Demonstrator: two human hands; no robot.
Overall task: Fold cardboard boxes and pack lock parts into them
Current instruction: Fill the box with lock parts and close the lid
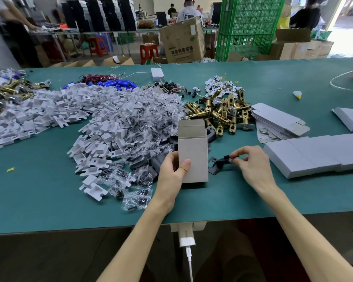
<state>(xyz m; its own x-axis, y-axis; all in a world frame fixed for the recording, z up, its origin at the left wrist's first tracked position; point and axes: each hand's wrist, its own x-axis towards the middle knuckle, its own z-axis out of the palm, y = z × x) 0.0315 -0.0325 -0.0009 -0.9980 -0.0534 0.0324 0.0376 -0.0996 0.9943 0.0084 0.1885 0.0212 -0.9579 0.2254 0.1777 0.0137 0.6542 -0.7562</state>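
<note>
A small grey cardboard box (193, 153) stands upright on the green table (49, 200), its top flap open. My left hand (172, 171) grips its lower left side, thumb across the front. Just right of the box, my right hand (251, 163) pinches a dark metal lock plate part (219, 164) that sits low over the table. Behind the box lie brass latch bolts (222, 110), a heap of bagged screws (149, 117) and white plastic inserts (55, 106).
Flat unfolded box blanks (277, 123) are stacked at right, with closed grey boxes (314, 153) in a row nearer me. Wires and blue parts (114, 81) lie at the back. A charger cable (189, 259) hangs below the table's front edge. People work beyond.
</note>
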